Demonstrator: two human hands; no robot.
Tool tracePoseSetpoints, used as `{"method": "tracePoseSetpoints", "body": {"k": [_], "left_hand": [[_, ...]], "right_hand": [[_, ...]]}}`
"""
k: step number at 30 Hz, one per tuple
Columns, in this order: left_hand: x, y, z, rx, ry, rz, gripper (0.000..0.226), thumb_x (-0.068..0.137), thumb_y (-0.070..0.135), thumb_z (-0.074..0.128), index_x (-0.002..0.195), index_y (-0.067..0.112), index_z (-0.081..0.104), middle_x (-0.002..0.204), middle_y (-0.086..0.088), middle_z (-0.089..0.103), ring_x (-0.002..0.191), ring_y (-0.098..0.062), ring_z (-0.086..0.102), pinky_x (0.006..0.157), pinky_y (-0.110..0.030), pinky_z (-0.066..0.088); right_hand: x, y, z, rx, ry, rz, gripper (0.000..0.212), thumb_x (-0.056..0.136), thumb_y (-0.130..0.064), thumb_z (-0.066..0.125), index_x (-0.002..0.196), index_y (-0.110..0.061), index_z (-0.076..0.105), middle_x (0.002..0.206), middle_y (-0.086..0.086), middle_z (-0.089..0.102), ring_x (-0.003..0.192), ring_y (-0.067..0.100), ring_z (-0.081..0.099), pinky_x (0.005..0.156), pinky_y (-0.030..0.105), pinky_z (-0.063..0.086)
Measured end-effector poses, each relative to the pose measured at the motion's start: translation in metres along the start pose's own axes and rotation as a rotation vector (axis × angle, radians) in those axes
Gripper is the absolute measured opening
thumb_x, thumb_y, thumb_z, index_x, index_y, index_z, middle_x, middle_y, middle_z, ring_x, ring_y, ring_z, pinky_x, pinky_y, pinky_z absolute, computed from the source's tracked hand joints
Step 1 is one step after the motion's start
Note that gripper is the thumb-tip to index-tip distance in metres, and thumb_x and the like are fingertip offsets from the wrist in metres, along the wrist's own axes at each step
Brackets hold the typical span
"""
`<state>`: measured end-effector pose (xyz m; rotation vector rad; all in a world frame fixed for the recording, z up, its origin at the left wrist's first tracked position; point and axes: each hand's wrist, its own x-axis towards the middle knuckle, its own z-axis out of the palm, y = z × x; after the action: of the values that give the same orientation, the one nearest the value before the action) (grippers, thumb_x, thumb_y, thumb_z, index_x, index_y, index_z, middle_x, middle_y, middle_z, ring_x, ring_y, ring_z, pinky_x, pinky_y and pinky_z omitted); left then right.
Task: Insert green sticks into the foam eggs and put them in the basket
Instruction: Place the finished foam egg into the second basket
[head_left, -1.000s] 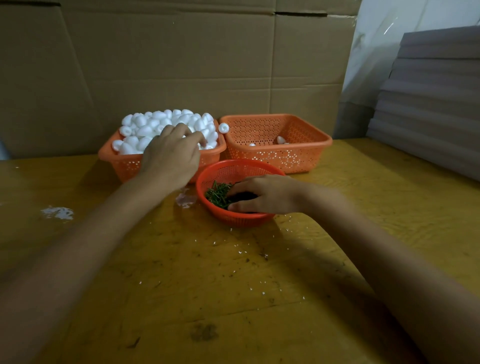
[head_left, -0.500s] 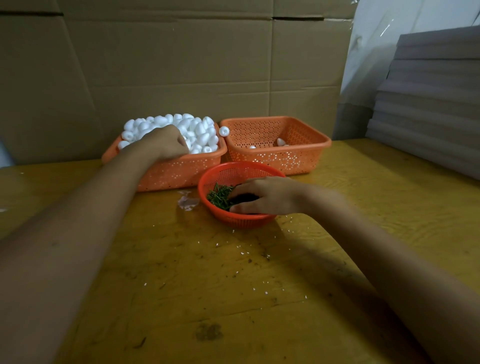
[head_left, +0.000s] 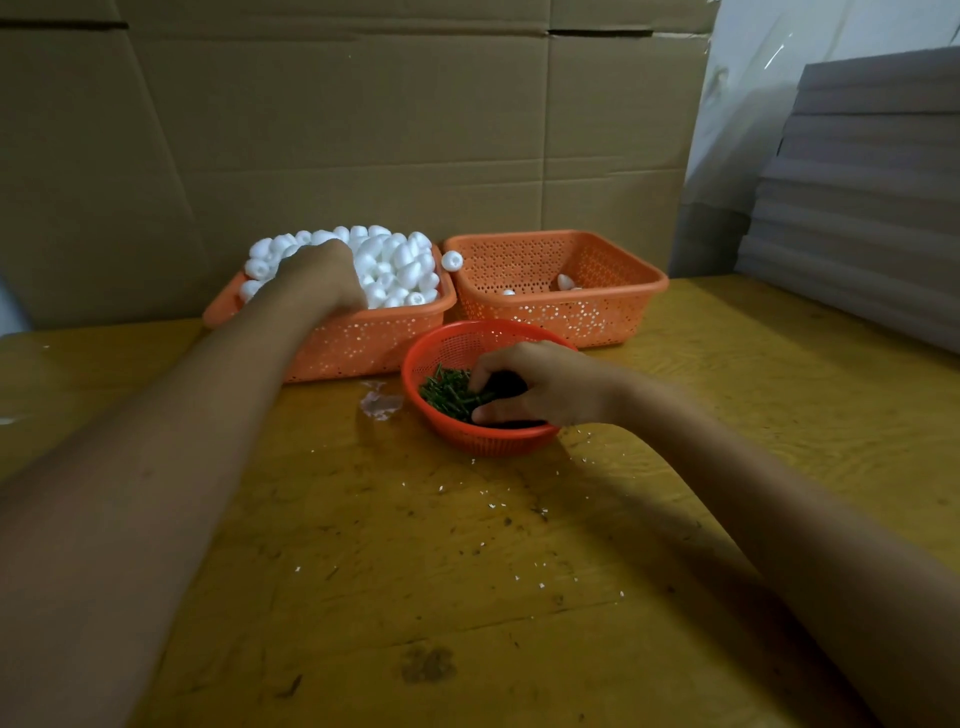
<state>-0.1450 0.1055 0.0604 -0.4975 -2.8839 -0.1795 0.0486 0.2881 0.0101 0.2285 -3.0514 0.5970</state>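
White foam eggs (head_left: 400, 265) are heaped in the left orange basket (head_left: 343, 343). My left hand (head_left: 322, 275) is dug into that heap, and its fingers are hidden among the eggs. The right orange basket (head_left: 613, 306) holds a few eggs (head_left: 565, 281). One loose egg (head_left: 452, 260) sits on the rims between the two baskets. In front stands a round red basket (head_left: 488, 441) with short green sticks (head_left: 447, 395). My right hand (head_left: 545, 384) reaches into it, fingers and thumb curled at the edge of the stick pile.
Everything stands on a yellow wooden table (head_left: 467, 571) sprinkled with white foam crumbs. A white scrap (head_left: 382, 402) lies left of the round basket. A cardboard wall (head_left: 363, 130) closes the back, and grey sheets (head_left: 857, 208) are stacked at the right.
My left hand has moved from the top of the egg heap down into its left front part. My right hand has stayed in the round basket, fingers shifting slightly over the sticks.
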Motion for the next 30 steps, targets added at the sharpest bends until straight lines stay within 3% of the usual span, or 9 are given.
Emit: {"method": "tracePoseSetpoints", "body": {"k": [4,8,11,14,16,19,22,26,30], "left_hand": [[0.002,-0.001,0.002,-0.091,0.06,-0.017,0.051,0.098,0.049,0.063,0.143,0.026,0.056,0.152,-0.005,0.049,0.148,-0.029,0.037,0.121,-0.046,0.03],[0.003,-0.011,0.009,-0.284,0.037,-0.108,0.035,0.092,0.051,0.07,0.122,0.035,0.072,0.148,0.005,0.047,0.148,-0.027,0.032,0.115,-0.059,0.037],[0.001,-0.017,0.013,-0.386,0.148,-0.059,0.012,0.087,0.027,0.077,0.097,0.033,0.077,0.136,0.003,0.058,0.14,-0.026,0.044,0.109,-0.047,0.042],[-0.004,-0.017,0.015,-0.512,0.178,-0.013,0.02,0.082,0.01,0.082,0.088,0.028,0.075,0.117,0.001,0.072,0.122,-0.023,0.062,0.094,-0.033,0.046],[-0.008,-0.015,0.015,-0.652,0.186,-0.023,0.022,0.082,0.007,0.082,0.093,0.026,0.076,0.103,0.001,0.076,0.108,-0.021,0.07,0.093,-0.034,0.052],[-0.018,-0.007,0.012,-0.833,0.266,0.025,0.023,0.086,0.009,0.081,0.106,0.02,0.076,0.104,0.001,0.075,0.1,-0.02,0.072,0.089,-0.035,0.057],[-0.031,0.005,0.005,-1.181,0.249,0.085,0.03,0.089,0.007,0.079,0.116,0.018,0.074,0.103,-0.001,0.075,0.086,-0.015,0.072,0.078,-0.034,0.061],[-0.055,0.02,0.0,-1.682,0.037,0.12,0.036,0.095,0.001,0.074,0.128,0.009,0.066,0.089,-0.007,0.073,0.07,-0.016,0.068,0.071,-0.027,0.058],[-0.082,0.027,0.009,-1.827,-0.172,0.189,0.032,0.1,0.0,0.064,0.132,0.004,0.063,0.096,-0.014,0.077,0.071,-0.019,0.07,0.068,-0.026,0.058]], "right_hand": [[-0.002,0.001,-0.001,0.023,0.046,-0.041,0.022,0.095,-0.038,0.074,0.109,-0.021,0.067,0.103,-0.01,0.064,0.095,0.011,0.059,0.08,0.032,0.045],[-0.002,0.003,0.0,0.031,0.136,-0.065,0.015,0.098,-0.035,0.071,0.097,-0.019,0.069,0.09,-0.014,0.063,0.085,0.008,0.057,0.076,0.03,0.041],[-0.001,0.005,-0.001,0.056,0.166,-0.066,0.014,0.099,-0.029,0.07,0.106,-0.017,0.076,0.099,-0.011,0.07,0.092,0.008,0.064,0.084,0.034,0.05],[0.0,0.008,0.0,0.086,0.19,-0.074,0.015,0.1,-0.024,0.069,0.109,-0.016,0.077,0.106,-0.009,0.074,0.098,0.009,0.067,0.092,0.039,0.053],[0.001,0.009,0.0,0.1,0.226,-0.094,0.016,0.101,-0.022,0.068,0.111,-0.015,0.078,0.11,-0.009,0.074,0.104,0.008,0.066,0.096,0.037,0.052],[0.002,0.01,0.001,0.077,0.279,-0.123,0.018,0.102,-0.02,0.064,0.112,-0.016,0.078,0.103,-0.02,0.063,0.106,0.005,0.059,0.096,0.029,0.046],[0.004,0.012,0.003,0.088,0.301,-0.091,0.018,0.103,-0.023,0.063,0.113,-0.018,0.078,0.109,-0.01,0.066,0.106,0.009,0.059,0.095,0.032,0.047],[0.006,0.016,0.002,0.15,0.265,-0.074,0.015,0.101,-0.024,0.067,0.108,-0.017,0.079,0.109,-0.008,0.076,0.102,0.006,0.067,0.095,0.039,0.054],[0.007,0.018,0.003,0.16,0.271,-0.08,0.014,0.099,-0.024,0.07,0.105,-0.018,0.08,0.102,-0.008,0.077,0.096,0.006,0.07,0.093,0.04,0.055]]}}
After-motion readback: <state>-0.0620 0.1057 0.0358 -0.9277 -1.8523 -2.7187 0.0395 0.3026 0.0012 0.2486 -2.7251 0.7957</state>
